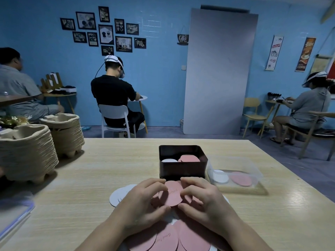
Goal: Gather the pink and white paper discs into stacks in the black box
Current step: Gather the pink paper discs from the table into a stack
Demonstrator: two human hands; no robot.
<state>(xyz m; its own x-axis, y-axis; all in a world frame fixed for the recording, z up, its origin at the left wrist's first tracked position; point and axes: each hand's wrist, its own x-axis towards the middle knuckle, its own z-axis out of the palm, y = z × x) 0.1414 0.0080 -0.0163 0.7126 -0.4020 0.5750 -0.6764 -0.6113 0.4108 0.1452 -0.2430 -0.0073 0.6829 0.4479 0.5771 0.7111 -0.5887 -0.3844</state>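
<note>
Several discs [171,194] hide under left hand [143,201], right hand [204,200]

The black box [183,171] is open-topped, so going straight in from above works. A clear tub [239,187] sits just right of it, and pulp tray stacks [29,154] block the far left.

Pale wood-grain on the table [90,178], matt. Smooth black on the box [182,171], faintly glossy, metal by the look. Matt paper in the discs [170,195], pink and white. Clear glossy plastic in the tub [254,175]. Rough moulded pulp in the trays [27,156].
</note>
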